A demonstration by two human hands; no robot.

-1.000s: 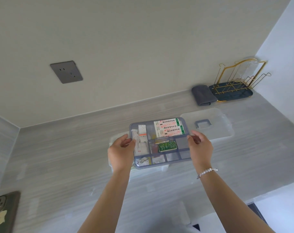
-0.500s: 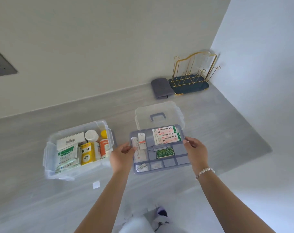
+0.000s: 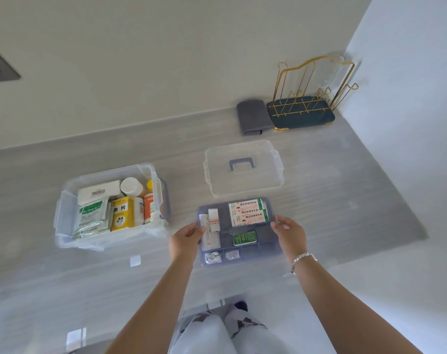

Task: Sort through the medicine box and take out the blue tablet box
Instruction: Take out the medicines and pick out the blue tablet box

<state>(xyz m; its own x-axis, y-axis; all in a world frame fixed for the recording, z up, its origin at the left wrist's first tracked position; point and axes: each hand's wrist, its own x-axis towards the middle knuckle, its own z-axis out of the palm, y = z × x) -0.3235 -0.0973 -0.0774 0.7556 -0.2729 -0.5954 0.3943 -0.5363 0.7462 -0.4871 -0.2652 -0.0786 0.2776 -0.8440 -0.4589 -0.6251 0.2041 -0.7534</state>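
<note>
The clear medicine box (image 3: 64, 215) stands open at the left of the grey counter. It holds white and green packets, a yellow box, an orange bottle and a white-capped bottle. I see no blue tablet box in it. To its right I hold the grey-blue divided tray (image 3: 250, 254) by both short ends, low over the counter. My left hand (image 3: 185, 240) grips its left edge and my right hand (image 3: 288, 235) its right edge. The tray carries red-and-white plaster boxes (image 3: 248, 212), a green pack (image 3: 244, 237) and small sachets.
The clear lid (image 3: 243, 167) with a grey handle lies just behind the tray. A folded grey cloth (image 3: 253, 116) and a gold wire rack (image 3: 309, 98) on a dark base sit in the far right corner by the wall. The counter's front edge runs near my knees.
I have carried the tray to the right, off the medicine box, and lowered it in front of the lid. The view has swung right, so the box's contents now show.
</note>
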